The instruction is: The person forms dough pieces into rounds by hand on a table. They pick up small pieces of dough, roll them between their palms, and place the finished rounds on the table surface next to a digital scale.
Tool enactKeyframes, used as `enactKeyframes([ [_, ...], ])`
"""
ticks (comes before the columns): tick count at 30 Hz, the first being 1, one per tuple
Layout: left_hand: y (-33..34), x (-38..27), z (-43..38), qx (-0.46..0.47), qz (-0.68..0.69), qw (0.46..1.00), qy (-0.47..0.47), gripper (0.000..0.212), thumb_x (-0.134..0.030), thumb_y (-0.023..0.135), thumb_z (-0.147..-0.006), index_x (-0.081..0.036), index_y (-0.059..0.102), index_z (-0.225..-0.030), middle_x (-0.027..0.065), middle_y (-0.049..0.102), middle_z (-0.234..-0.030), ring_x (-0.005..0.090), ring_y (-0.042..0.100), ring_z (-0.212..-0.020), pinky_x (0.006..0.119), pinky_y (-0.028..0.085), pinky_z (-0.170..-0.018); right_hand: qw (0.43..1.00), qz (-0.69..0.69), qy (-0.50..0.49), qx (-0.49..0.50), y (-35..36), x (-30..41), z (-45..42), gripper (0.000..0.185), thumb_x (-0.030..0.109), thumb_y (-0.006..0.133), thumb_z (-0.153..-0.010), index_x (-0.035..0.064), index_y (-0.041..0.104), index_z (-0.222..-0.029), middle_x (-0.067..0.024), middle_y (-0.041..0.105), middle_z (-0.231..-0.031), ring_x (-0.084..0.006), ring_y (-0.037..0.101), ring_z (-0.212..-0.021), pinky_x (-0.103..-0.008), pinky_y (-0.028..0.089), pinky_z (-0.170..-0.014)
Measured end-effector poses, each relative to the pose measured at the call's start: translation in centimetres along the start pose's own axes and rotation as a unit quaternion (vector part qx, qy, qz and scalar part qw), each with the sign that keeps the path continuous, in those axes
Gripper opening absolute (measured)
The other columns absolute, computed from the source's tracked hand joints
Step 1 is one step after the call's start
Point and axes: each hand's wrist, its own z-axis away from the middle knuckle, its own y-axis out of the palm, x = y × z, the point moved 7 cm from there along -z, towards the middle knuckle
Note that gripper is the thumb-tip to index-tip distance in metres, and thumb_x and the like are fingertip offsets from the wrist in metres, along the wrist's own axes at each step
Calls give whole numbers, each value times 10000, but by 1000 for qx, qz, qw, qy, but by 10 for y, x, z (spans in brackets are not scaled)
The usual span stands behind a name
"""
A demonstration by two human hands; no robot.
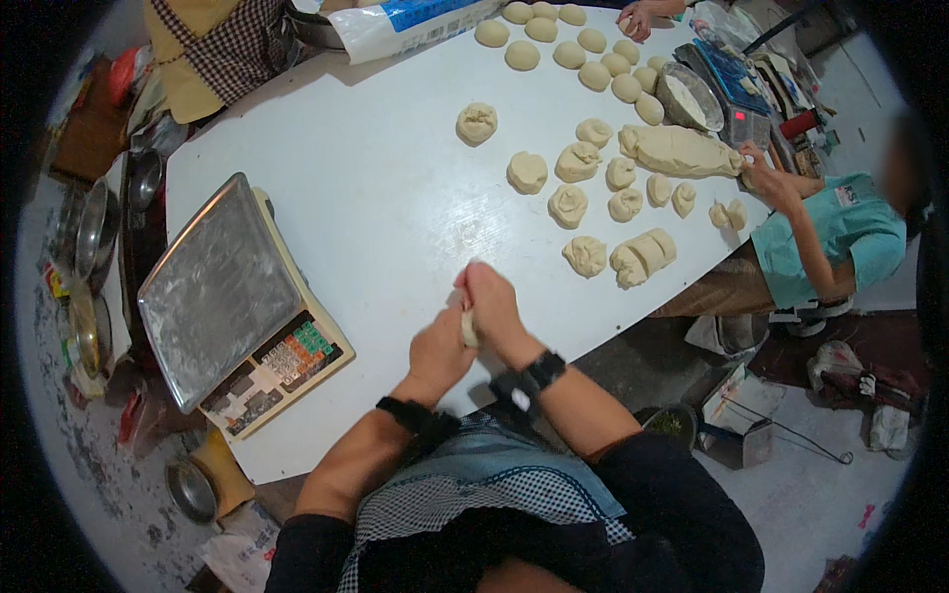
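Note:
My left hand (442, 348) and my right hand (495, 307) are pressed together over the near edge of the white table (371, 163). Between them, mostly hidden by the fingers, shows a bit of pale dough (468, 328); both hands are closed around it. A gathered dough ball (477, 123) sits alone farther away. To the right lie several rough dough pieces (569, 205), and a cut dough log (643, 256) is nearest to my right hand. Beyond them rests a long dough roll (678, 150), its right end touched by a co-worker's hands.
A digital scale with a metal plate (222, 296) stands at the left. Smooth dough balls (569, 55) fill the far right, beside a metal bowl of flour (689, 96) and a second scale (744, 122). Co-workers stand at the right (823, 237) and far left (215, 52); another person's hand (636, 21) is at the far edge.

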Motion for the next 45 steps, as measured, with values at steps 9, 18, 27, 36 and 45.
enactKeyframes([
  [9,-6,17,-10,110,184,977,-14,855,-246,757,-793,-23,289,-1473,181,656,-985,311,664,-874,371,521,-779,916,336,-218,-23,5,16,-18,205,197,529,-924,21,592,-841,-179,631,-760,-345,610,-746,-446,461,-695],
  [18,-4,-1,13,45,36,995,80,690,-237,733,-806,-7,409,-1370,194,649,-1063,314,632,-1012,393,516,-794,906,266,-318,-89,-17,5,-1,154,131,515,-917,2,598,-931,-190,614,-790,-371,590,-733,-438,471,-708],
  [27,12,4,-1,92,-72,993,-9,733,-277,740,-781,-63,383,-1384,195,640,-1099,424,616,-977,493,501,-811,898,250,-356,-65,0,16,21,162,177,523,-927,30,583,-896,-147,616,-799,-333,580,-717,-381,451,-635],
  [36,-11,-6,-22,3,76,997,1,530,-190,741,-785,-9,534,-1238,157,667,-968,283,659,-882,362,517,-767,992,90,-81,-36,-10,6,-27,261,210,470,-975,11,580,-848,-169,588,-702,-300,585,-665,-398,448,-618],
  [45,-6,-7,-6,70,2,995,77,638,-179,732,-811,15,435,-1341,199,613,-1053,303,649,-881,381,526,-754,882,255,-385,-95,-14,18,-4,193,188,565,-919,10,597,-852,-166,619,-710,-355,594,-659,-431,458,-594],
])
